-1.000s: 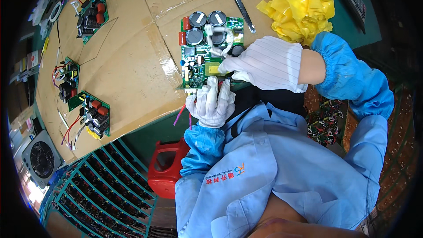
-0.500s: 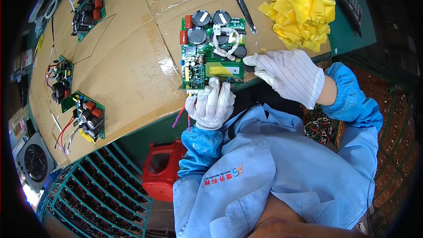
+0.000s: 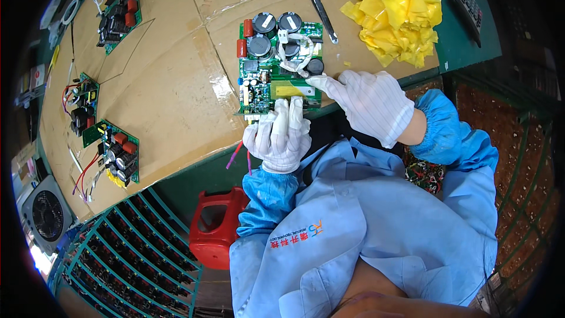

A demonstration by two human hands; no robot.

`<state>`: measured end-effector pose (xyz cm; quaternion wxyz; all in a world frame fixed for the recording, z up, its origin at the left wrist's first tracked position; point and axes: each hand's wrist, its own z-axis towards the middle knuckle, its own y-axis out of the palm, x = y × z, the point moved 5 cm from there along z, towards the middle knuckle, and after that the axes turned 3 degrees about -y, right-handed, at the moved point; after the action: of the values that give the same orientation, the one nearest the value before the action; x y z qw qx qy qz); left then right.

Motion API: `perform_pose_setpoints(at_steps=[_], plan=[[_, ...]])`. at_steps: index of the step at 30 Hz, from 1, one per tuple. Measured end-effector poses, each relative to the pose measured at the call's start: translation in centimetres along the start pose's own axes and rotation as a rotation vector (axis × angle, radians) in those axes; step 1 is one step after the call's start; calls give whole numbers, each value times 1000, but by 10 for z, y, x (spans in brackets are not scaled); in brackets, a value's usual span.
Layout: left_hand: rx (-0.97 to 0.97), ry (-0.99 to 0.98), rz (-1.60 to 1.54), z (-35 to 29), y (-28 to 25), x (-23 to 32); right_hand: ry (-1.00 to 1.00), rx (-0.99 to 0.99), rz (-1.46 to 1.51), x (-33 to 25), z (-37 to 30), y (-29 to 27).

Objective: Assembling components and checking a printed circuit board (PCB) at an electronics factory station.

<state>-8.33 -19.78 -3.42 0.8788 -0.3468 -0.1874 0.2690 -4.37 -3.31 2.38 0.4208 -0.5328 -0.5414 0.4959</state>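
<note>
A green circuit board [image 3: 265, 73] with large black capacitors, red components and a loop of white-sleeved wire [image 3: 312, 53] lies on the brown work surface in front of me. A strip of yellow tape [image 3: 285, 89] covers part of a flat metal piece on it. My left hand [image 3: 278, 138], in a white striped glove, grips the board's near edge, fingertips over the top. From the right, my gloved right hand [image 3: 368, 106] reaches onto the board beside a small black capacitor [image 3: 315, 66]. Its fingers are drawn together; a small dark thing shows at the fingertips, too hidden to name.
Tweezers [image 3: 323, 15] lie beyond the board, with a heap of yellow tape pieces [image 3: 400, 20] to their right. A calculator [image 3: 468, 9] is at the far right. Several other boards [image 3: 120, 156] stand at left. Below are a red stool [image 3: 215, 229] and a green rack [image 3: 132, 259].
My right hand has moved left from beside the board's edge onto the board. The left hand still grips the near edge. The view has shifted slightly.
</note>
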Motion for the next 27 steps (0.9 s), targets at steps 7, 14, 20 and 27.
perform_pose_setpoints(at_steps=[7,14,20,27], plan=[[66,-26,-23,4,-3,-2,-36,284,11,-1,-5,7],[34,-6,14,1,-1,1,37,457,204,12,-17,-17],[12,-4,11,0,-1,1,119,249,484,10,-16,-7],[-5,-29,-12,-1,0,1,31,159,276,15,-3,0]])
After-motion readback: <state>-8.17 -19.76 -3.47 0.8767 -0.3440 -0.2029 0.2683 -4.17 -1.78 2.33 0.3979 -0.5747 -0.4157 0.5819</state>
